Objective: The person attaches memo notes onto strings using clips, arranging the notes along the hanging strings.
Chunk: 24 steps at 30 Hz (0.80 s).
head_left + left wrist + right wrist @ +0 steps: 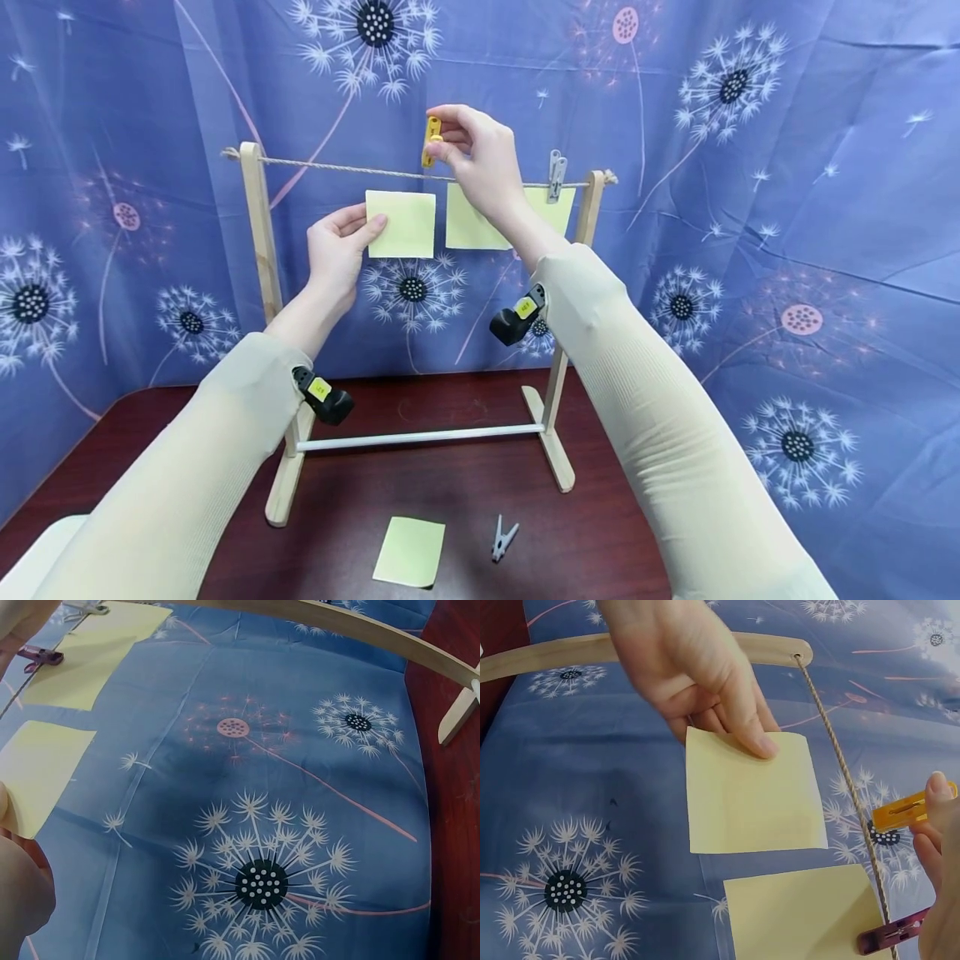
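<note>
My left hand (335, 250) pinches a pale yellow paper note (407, 227) by its left edge, just under the rope (337, 167). Above the rope, my right hand (483, 158) pinches a yellow clothespin (432, 127) between thumb and fingers. In the right wrist view this yellow clothespin (900, 812) is beside the rope, apart from the held note (754, 799). Further right along the rope hangs another yellow note (471, 223) with a purple clothespin (891, 932), which my right hand hides in the head view. A grey clothespin (556, 177) grips yellow paper (551, 208) near the right post.
A wooden stand with a left post (262, 233) and right post (590, 208) carries the rope; a white bar (420, 438) joins its feet. On the dark red table (337, 500) lie a yellow note (410, 552) and a grey clothespin (502, 540). A blue dandelion-print curtain (637, 125) hangs behind.
</note>
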{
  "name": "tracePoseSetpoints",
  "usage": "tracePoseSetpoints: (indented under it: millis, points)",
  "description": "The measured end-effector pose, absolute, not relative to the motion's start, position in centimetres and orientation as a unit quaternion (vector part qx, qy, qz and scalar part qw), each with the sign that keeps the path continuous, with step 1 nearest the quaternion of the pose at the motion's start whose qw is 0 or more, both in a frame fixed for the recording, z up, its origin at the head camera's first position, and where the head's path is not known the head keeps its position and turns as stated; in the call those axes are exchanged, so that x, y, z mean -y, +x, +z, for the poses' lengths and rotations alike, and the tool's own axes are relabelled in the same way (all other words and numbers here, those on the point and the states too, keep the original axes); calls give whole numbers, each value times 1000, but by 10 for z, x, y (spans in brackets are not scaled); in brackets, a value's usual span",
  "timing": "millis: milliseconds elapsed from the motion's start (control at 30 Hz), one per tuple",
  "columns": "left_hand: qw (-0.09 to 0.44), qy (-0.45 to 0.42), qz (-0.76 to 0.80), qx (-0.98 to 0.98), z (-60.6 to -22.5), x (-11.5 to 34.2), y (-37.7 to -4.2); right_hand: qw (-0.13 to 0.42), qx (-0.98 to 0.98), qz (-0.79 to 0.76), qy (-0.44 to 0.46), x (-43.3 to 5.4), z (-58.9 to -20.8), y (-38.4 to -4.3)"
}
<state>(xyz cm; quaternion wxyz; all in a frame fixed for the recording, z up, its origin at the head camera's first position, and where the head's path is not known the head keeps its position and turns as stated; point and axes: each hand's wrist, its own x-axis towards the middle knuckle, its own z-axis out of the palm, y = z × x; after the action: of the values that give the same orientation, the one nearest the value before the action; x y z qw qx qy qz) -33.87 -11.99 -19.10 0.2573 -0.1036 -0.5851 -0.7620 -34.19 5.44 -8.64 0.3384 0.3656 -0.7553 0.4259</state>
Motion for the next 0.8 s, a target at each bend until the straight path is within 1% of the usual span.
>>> tracePoseSetpoints:
  millis: [267,500,800]
  points:
    - [260,-111,-781,558,-191,116,-343,356,765,407,349,-53,-84,-341]
    - [260,-121,-780,556,-188,112,-343,339,787,418,303,-50,-79,-336]
    - [259,-120,-781,556,-185,111,-342,328,800,407,295,-45,-79,-337]
